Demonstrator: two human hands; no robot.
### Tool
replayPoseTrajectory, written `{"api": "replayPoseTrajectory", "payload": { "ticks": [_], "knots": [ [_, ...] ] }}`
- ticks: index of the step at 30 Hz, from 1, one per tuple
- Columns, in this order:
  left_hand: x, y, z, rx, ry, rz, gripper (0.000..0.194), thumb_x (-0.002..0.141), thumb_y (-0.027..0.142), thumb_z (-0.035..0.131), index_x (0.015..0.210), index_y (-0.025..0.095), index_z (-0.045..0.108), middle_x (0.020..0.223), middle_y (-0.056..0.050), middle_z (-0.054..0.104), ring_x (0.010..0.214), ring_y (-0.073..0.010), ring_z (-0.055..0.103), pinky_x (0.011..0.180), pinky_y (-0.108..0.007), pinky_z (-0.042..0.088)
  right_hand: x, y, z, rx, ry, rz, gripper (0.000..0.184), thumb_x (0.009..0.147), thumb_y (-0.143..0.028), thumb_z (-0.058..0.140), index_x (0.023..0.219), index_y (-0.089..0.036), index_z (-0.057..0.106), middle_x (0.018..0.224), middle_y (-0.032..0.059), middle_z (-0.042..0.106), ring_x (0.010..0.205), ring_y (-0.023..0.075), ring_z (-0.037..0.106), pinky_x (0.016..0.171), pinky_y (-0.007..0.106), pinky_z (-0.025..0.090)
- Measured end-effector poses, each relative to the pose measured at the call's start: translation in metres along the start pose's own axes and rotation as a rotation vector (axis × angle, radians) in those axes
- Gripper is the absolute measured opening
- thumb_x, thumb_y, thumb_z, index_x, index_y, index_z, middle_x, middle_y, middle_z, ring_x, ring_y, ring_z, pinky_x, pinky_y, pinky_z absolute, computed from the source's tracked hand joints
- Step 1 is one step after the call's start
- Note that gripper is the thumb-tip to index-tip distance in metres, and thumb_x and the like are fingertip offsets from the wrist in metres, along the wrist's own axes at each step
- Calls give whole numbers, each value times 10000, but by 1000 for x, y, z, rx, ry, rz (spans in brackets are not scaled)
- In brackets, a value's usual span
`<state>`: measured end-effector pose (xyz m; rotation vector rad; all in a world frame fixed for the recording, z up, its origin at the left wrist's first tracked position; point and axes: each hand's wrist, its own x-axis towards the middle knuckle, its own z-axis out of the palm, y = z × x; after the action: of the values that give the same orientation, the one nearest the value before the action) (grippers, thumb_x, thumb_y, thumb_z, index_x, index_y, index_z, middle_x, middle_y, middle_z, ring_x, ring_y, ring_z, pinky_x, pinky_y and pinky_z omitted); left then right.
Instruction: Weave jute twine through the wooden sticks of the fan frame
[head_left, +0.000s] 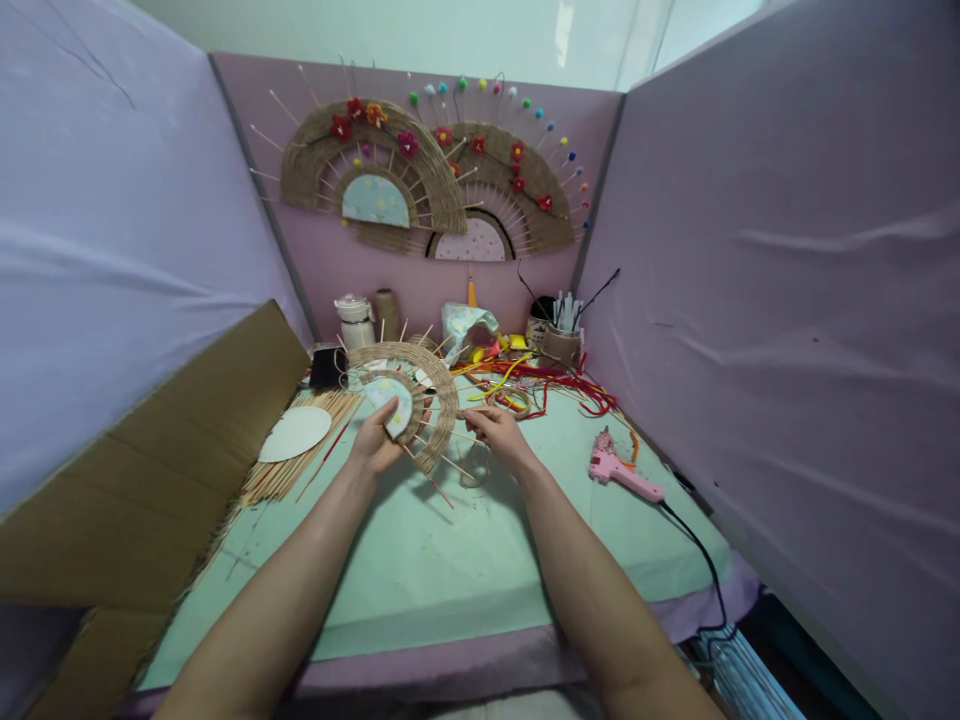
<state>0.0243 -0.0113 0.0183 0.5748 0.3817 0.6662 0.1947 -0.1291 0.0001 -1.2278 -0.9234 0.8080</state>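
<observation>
Above the table my left hand (379,440) grips a half-round woven fan (444,400) by its pale floral centre, thumb on the front and the other fingers behind. Thin sticks radiate from the fan through bands of brown twine. At the fan's right edge, the fingers of my right hand (491,430) are pinched together on twine by the outer band; the twine between the fingertips is mostly hidden. A loose loop of twine (474,468) hangs below the right hand.
A pink glue gun (622,470) lies at right, its black cord running off the table edge. Bamboo sticks (281,475) and a white oval (296,433) lie left beside a cardboard sheet (150,480). Coloured pipe cleaners (555,380) and jars (561,345) stand behind; decorated fans (300,165) hang on the back panel.
</observation>
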Motion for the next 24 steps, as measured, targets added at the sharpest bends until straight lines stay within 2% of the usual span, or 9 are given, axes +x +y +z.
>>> {"api": "replayPoseTrajectory", "payload": {
  "ticks": [3,7,9,13,16,24],
  "knots": [
    [-7,0,0,48,-89,-19,409,880,187,448,1277,95,485,1048,-157,691,970,-264,654,825,-403,530,2,3,-1,47,21,-1,275,703,-447,643,713,-174,674,601,-26,503,529,79,378,495,216,276],
    [-14,-4,0,164,-197,-108,357,849,171,483,1195,121,554,1045,-137,694,929,-280,664,704,-379,551,5,6,-3,151,29,37,280,675,-442,663,683,-165,625,589,-33,483,517,74,371,483,211,262],
    [-14,-6,0,194,-216,-120,322,841,170,495,1149,128,579,1051,-128,693,907,-275,669,664,-358,551,5,6,-3,184,26,54,296,659,-450,673,658,-162,602,586,-36,478,510,70,365,482,211,265],
    [-11,-7,0,205,-169,-85,280,846,194,498,1094,121,605,1029,-134,699,864,-263,677,629,-339,546,4,4,-2,144,16,49,348,672,-503,653,675,-157,621,586,-27,486,512,74,378,486,219,273],
    [-10,-4,2,215,-141,-65,333,855,214,480,1149,105,591,1018,-142,699,871,-263,674,621,-334,545,3,2,-1,91,21,16,399,709,-544,606,717,-149,658,583,-19,485,497,77,371,472,228,250],
    [-10,3,5,229,-15,74,263,841,190,508,1057,115,637,992,-131,700,800,-251,681,580,-335,544,2,-1,-3,-193,251,-220,416,776,-532,542,712,-143,674,661,30,606,640,146,505,609,264,372]
  ]
}}
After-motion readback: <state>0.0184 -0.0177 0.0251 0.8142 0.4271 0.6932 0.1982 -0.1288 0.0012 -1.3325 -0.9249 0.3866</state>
